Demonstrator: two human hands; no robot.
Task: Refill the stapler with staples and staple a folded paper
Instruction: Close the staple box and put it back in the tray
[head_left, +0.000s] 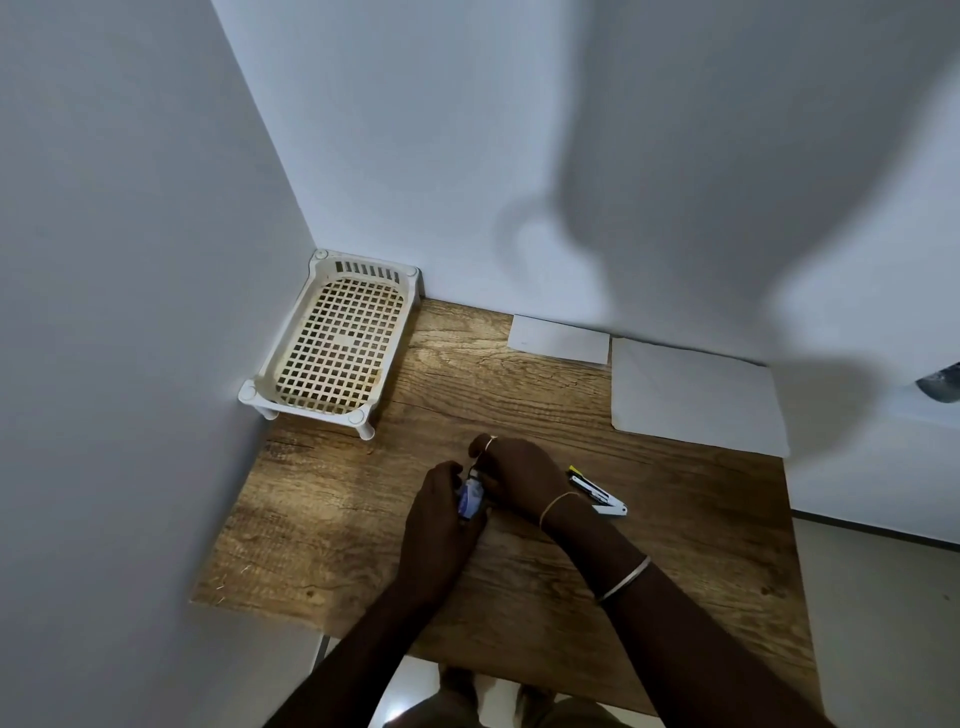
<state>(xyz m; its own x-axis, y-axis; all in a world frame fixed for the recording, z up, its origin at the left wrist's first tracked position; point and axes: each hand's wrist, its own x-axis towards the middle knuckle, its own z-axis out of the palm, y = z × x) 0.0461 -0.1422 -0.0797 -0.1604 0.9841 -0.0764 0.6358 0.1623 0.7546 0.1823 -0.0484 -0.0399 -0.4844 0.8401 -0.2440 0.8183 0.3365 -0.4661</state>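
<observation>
Both hands meet at the middle of the wooden table (332, 525). My left hand (441, 514) grips a small blue and white staple box (471, 499). My right hand (519, 478) has its fingers pinched at the top of that box. Whether a strip of staples is between the fingers is hidden. The stapler (597, 493), white and black with a yellow tip, lies opened out on the table just right of my right wrist. A small folded paper (558, 339) rests at the back by the wall. A larger white sheet (696, 397) lies to its right.
A cream plastic mesh tray (337, 343) on short legs stands in the back left corner against the walls. White walls close the table at the left and back. The table's right edge drops to a light floor.
</observation>
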